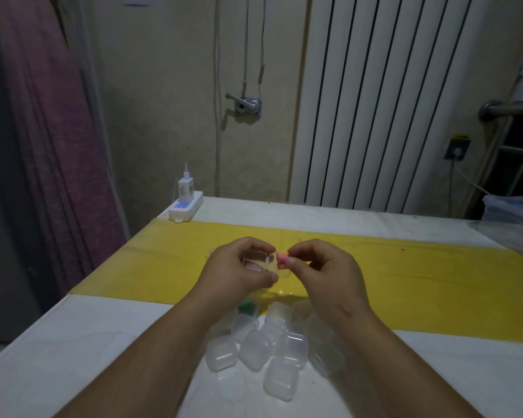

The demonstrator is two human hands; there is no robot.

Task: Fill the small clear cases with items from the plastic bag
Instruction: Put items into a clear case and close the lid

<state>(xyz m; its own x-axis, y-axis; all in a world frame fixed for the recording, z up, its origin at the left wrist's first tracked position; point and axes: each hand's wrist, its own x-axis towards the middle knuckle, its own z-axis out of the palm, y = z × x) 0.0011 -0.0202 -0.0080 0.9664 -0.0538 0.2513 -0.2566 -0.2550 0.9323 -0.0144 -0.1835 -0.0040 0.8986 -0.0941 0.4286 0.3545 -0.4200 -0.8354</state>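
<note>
1. Your left hand holds a small clear case above the yellow strip, fingers curled over its far edge and thumb under its near edge; its hinged lid hangs open toward your right hand.
2. Your right hand pinches a small pink item between thumb and forefinger, right at the open edge of that case, touching or just above the lid; which one, you cannot tell.
3. Whether the held case already has anything inside is unclear through the plastic.
4. Below your wrists a heap of clear cases lies on the white part of the table, crowded together and overlapping, most of them shut.
5. One case at the far left of the heap holds a green item; it sits at the border of the yellow strip, partly behind your left forearm.
6. A plastic bag lies at the table's far right corner, well apart from your hands; its contents are not readable.
7. The table is white with a broad yellow strip across its middle.
8. At the far left corner a white power strip rests with a white charger plugged in upright.
9. Behind the table stands a white ribbed radiator; a metal crank fitting is fixed on the beige wall beside it, with cords hanging to it.
10. A pinkish curtain hangs at the left.
</note>
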